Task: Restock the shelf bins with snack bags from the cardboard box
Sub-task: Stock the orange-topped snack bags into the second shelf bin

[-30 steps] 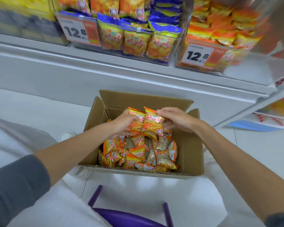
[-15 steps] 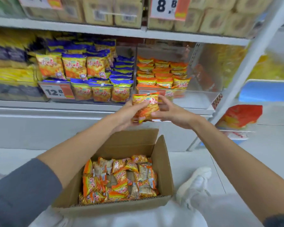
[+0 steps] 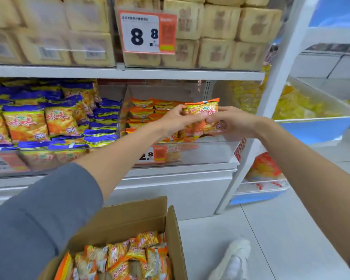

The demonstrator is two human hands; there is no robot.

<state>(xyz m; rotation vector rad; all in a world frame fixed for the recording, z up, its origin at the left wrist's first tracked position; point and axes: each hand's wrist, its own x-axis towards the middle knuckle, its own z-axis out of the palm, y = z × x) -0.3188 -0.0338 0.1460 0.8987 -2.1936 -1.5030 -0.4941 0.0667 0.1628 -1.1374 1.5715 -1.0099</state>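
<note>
**Both hands hold a small stack of snack bags (image 3: 202, 115) over the front wall of the clear bin (image 3: 202, 153).**

The left hand (image 3: 176, 121) curls round the left end of the stack, and the right hand (image 3: 233, 125) grips the right end, thumb on the front. The top bag has an orange upper edge and large red Chinese characters on yellow. The stack is held just in front of the rows of orange bags (image 3: 142, 110) already in the bin. The lower price tag (image 3: 150, 155) reads "2.8" (its first digit is hidden behind the left forearm). The upper price tag (image 3: 148, 32) reads "8.8" in black; its small print is too blurred to read. The blue-topped bags (image 3: 26, 122) to the left show the same red characters. The cardboard box (image 3: 129, 215) stands open on the floor below with more orange bags inside, near a white shoe (image 3: 233, 257).
</note>
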